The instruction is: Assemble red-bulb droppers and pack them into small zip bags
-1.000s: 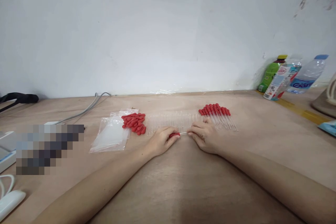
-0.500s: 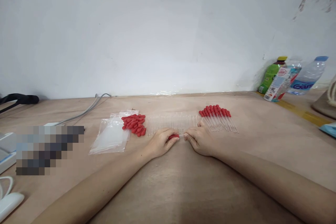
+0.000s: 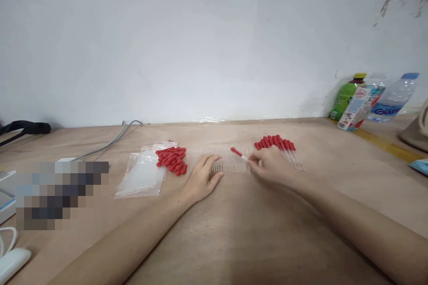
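Observation:
My right hand [image 3: 272,163] is closed on a glass dropper [image 3: 238,152] with a red rubber bulb, its bulb end pointing up and left. My left hand [image 3: 204,176] is open with fingers apart and nothing in it, resting by a row of clear glass tubes [image 3: 230,160]. Left of that row lies a pile of loose red rubber bulbs [image 3: 171,159]. Beyond my right hand are several droppers fitted with red bulbs [image 3: 276,140], lying side by side; my hand hides part of their tubes.
Clear plastic zip bags [image 3: 142,173] lie at the left, partly under the bulbs. A grey cable [image 3: 112,142] runs behind them. Plastic bottles [image 3: 359,102] stand by the wall at the back right, near yellow tape [image 3: 384,142]. A white object [image 3: 15,262] sits at the near left.
My left hand has let go of the red bulb and opened. My right hand has lifted the dropper and moved right, toward the finished-looking droppers with bulbs.

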`<state>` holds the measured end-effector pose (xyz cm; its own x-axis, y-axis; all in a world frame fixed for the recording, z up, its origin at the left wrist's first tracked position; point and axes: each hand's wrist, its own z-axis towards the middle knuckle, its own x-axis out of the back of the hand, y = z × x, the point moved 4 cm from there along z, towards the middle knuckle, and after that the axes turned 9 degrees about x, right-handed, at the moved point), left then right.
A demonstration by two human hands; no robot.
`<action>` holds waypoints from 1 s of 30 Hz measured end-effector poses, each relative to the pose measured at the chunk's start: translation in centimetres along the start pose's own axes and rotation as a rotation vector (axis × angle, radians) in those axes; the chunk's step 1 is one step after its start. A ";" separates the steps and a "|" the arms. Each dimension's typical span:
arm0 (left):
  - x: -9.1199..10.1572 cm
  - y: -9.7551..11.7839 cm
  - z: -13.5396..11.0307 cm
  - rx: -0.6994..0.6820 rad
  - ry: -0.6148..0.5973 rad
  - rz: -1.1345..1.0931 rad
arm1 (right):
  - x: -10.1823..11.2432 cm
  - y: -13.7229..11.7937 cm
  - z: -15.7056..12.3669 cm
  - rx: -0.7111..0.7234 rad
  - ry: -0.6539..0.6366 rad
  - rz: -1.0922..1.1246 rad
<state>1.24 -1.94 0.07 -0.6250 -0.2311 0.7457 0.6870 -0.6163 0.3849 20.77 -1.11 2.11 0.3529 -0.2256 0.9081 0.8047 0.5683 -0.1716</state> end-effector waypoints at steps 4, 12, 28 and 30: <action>-0.2 0.1 0.1 -0.008 -0.038 -0.001 | 0.3 4.9 0.0 -0.403 0.158 -0.080; -0.6 -0.2 0.2 0.011 -0.070 -0.024 | -1.6 7.5 0.1 -0.450 0.118 -0.223; -1.3 -0.8 0.3 0.087 -0.198 -0.005 | -1.7 3.4 -0.4 -0.313 0.004 -0.282; -1.4 -0.9 0.3 0.076 -0.197 -0.012 | -1.9 3.2 -0.2 -0.312 -0.027 -0.279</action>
<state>1.63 -0.86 -1.11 -0.5540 -0.0674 0.8298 0.7105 -0.5577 0.4290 22.80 0.95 -0.24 0.0911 -0.3136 0.9452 0.9753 0.2201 -0.0210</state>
